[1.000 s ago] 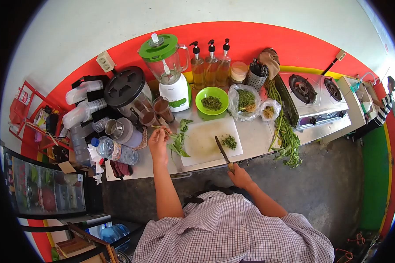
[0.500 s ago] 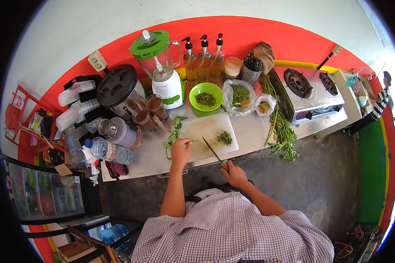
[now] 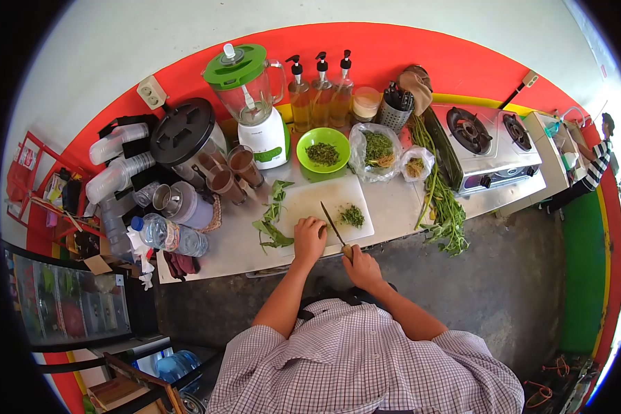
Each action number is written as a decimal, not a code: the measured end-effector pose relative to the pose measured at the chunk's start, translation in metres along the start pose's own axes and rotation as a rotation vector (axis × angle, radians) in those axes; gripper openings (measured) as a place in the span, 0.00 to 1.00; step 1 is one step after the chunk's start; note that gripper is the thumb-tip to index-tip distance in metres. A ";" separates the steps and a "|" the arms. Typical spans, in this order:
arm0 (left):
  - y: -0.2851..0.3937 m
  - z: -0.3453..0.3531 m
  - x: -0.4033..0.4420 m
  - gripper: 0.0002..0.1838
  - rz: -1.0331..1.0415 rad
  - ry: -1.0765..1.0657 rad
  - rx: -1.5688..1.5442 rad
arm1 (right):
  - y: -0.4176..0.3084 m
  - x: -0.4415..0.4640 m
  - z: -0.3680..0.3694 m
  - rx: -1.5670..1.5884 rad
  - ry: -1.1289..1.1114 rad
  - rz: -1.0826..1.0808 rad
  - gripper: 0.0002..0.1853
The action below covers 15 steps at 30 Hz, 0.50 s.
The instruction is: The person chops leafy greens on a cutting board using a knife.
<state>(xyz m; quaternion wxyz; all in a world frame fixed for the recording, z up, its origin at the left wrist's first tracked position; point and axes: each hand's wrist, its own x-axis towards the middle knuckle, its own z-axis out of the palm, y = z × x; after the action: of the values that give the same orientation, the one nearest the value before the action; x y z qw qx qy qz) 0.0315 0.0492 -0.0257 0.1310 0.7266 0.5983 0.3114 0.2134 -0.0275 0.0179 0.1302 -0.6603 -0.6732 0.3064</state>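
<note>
My right hand (image 3: 363,268) is wrapped round the handle of a knife (image 3: 333,223), whose blade points up and left over the white cutting board (image 3: 300,200). Just left of the blade, my left hand (image 3: 310,239) rests on the board with fingers curled down; whatever is under them is hidden. A small heap of chopped greens (image 3: 352,217) lies right of the blade. Leafy stems (image 3: 274,214) lie along the board's left edge. Behind the board stands a green bowl (image 3: 323,150) with chopped greens inside.
Plastic bags (image 3: 377,152) of greens and long leafy stalks (image 3: 435,200) lie to the right, before a gas stove (image 3: 486,148). A blender (image 3: 259,131), pump bottles (image 3: 321,96), brown cups (image 3: 226,185) and a water bottle (image 3: 169,237) stand behind and left. A person (image 3: 592,165) is at far right.
My left hand has moved right across the board, from the leafy stems to beside the blade, and its fingers have curled down. The knife has shifted only slightly.
</note>
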 end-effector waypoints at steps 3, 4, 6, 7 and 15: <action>-0.001 0.004 0.001 0.07 0.066 0.018 -0.033 | -0.005 0.004 0.000 -0.046 -0.017 -0.015 0.22; -0.001 0.005 0.000 0.07 0.083 0.034 -0.024 | -0.006 0.004 0.000 -0.097 -0.031 -0.014 0.22; 0.001 0.004 -0.001 0.06 0.095 0.048 -0.014 | -0.014 0.002 -0.001 -0.149 -0.052 -0.014 0.23; 0.002 0.003 -0.001 0.06 0.092 0.046 -0.009 | -0.020 -0.002 -0.005 -0.219 -0.080 0.011 0.23; 0.004 -0.002 0.000 0.05 0.098 0.110 -0.085 | -0.021 0.011 0.008 -0.374 -0.160 0.060 0.24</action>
<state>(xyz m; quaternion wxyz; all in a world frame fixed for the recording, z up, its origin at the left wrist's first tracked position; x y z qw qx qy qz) 0.0338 0.0477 -0.0218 0.1136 0.7306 0.5545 0.3820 0.1910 -0.0170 0.0216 -0.0581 -0.6663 -0.7065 0.2313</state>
